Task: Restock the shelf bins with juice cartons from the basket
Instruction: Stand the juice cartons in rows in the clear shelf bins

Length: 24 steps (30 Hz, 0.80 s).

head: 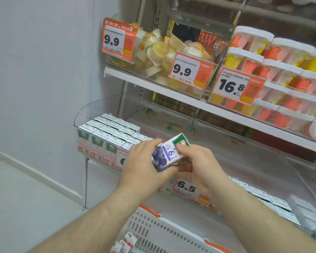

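Observation:
A white juice carton [169, 152] with a blueberry picture and a green top is held tilted in front of the lower shelf. My left hand [144, 164] grips its lower left side and my right hand [195, 161] grips its right side. Behind the hands, a clear shelf bin [84, 114] at the left is packed with several upright cartons [106, 136] with green tops. A white basket [164, 232] with orange handle clips sits at the bottom centre, with cartons [124, 243] showing in it.
A second clear bin [303, 207] with cartons [274, 201] runs to the right, behind a 6.5 price tag [186, 189]. The upper shelf [153, 84] holds jelly cups and stacked tubs with 9.9 and 16.8 tags. A white wall stands at the left.

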Motion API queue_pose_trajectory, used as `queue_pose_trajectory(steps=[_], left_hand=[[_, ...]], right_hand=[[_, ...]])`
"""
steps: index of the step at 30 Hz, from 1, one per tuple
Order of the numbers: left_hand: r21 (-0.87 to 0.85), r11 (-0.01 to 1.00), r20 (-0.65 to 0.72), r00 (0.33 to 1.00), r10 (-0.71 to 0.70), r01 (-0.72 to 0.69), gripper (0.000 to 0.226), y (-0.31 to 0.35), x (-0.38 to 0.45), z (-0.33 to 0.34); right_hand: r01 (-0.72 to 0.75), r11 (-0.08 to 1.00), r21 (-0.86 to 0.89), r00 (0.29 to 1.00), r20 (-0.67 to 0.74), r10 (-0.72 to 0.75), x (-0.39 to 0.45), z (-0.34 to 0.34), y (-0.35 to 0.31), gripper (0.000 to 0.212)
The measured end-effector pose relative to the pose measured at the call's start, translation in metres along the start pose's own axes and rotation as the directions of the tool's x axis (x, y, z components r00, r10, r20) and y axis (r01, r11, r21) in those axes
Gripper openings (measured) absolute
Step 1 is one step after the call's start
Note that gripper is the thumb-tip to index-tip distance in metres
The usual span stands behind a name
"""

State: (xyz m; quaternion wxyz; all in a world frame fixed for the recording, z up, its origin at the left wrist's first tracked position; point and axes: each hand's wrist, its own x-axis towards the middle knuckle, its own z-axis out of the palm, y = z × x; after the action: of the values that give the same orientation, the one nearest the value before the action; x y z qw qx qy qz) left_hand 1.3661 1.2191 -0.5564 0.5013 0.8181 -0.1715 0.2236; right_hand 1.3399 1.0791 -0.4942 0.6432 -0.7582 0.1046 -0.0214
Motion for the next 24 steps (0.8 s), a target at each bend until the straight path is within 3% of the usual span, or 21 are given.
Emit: queue_pose_trajectory(steps=[3,6,8,10,14,17,21,24], left_hand=[[0.155,0.974,-0.084,0.984,-0.154,0.166,0.086,-0.024,0.009,-0.01],[0.209,0.883,-0.12,0.907,-0.404,0.421,0.086,-0.038,0.021,-0.019],[0.183,0.843,-0.135,0.862,-0.489,0.507,0.087,-0.048,0.029,-0.021],[0.173,0.833,-0.144,0.85,-0.506,0.525,0.085,-0.054,0.033,-0.018],[0.24,0.876,-0.177,0.906,-0.384,0.418,0.078,-0.054,0.033,-0.009],[0.194,0.935,-0.213,0.943,-0.256,0.298,0.072,-0.044,0.032,-0.005],[0.131,0.991,-0.163,0.986,0.016,0.006,0.076,-0.012,0.021,0.006],[0.097,0.993,-0.066,0.995,0.08,-0.073,0.083,0.018,0.01,0.016]], right_hand=[[0.012,0.994,-0.112,0.996,-0.09,-0.022,0.036,0.004,-0.016,0.013],[0.131,0.92,-0.37,0.967,-0.155,-0.201,0.078,0.015,-0.026,0.011],[0.161,0.832,-0.531,0.951,-0.143,-0.275,0.102,0.027,-0.031,0.012],[0.15,0.84,-0.522,0.956,-0.14,-0.258,0.125,0.036,-0.033,0.018],[0.125,0.888,-0.443,0.967,-0.146,-0.209,0.142,0.043,-0.035,0.016],[0.219,0.897,-0.385,0.943,-0.154,-0.296,0.12,0.035,-0.036,0.017],[0.34,0.896,-0.286,0.904,-0.164,-0.396,0.068,0.007,-0.037,0.027],[0.342,0.927,-0.153,0.922,-0.139,-0.362,0.021,-0.025,-0.037,0.016]])
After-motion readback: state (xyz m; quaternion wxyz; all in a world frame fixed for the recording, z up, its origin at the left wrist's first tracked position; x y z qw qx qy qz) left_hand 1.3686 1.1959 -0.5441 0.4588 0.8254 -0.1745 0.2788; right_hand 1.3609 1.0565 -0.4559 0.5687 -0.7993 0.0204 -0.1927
